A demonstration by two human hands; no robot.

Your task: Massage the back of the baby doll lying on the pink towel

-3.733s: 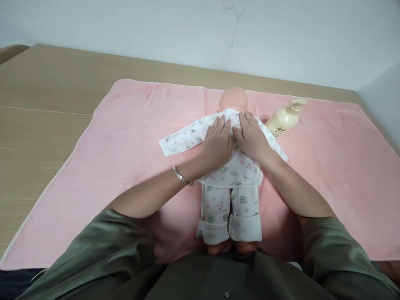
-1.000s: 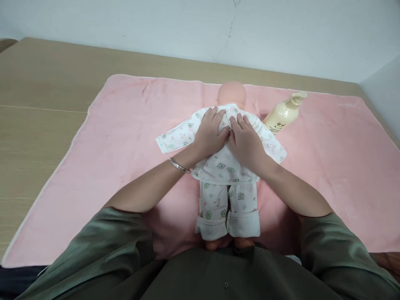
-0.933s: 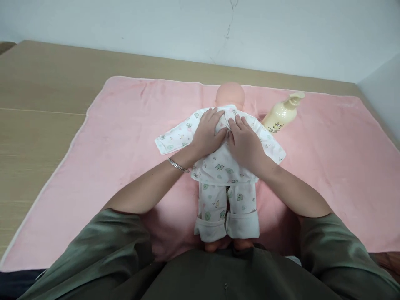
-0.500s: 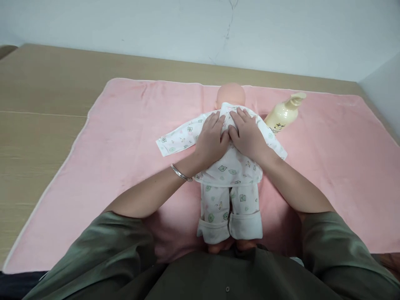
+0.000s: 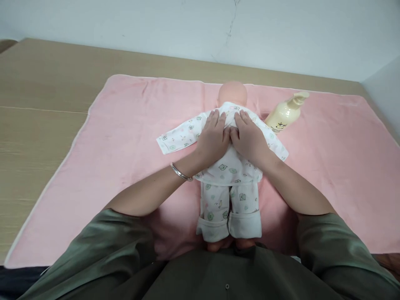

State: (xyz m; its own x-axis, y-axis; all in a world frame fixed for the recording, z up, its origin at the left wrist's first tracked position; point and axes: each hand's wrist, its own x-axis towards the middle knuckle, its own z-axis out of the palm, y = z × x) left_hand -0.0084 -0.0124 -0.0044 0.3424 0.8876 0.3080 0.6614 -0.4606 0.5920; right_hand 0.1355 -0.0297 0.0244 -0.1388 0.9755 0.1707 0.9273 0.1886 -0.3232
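Observation:
A baby doll (image 5: 232, 93) lies face down, its head away from me and its feet by my body. It wears a white printed top (image 5: 228, 171) and matching trousers (image 5: 215, 202) with turned-up cuffs. My left hand (image 5: 214, 137) rests flat on the left side of the doll's upper back, fingers stretched out. Beside it, my right hand (image 5: 250, 137) lies flat on the right side, fingers also extended. The two thumbs meet or nearly meet over the middle of the back. A silver bangle (image 5: 181, 172) circles my left wrist.
Under the doll is a pink blanket (image 5: 131, 125) with a pale edge, spread over a wooden table (image 5: 46, 79). A cream pump bottle (image 5: 286, 113) lies tilted to the right of the doll, close to its sleeve. A white wall (image 5: 175, 33) stands behind the table.
The fingers of my right hand have turned to point more straight toward the doll's head. Both hands stay on its back, and the view has shifted slightly.

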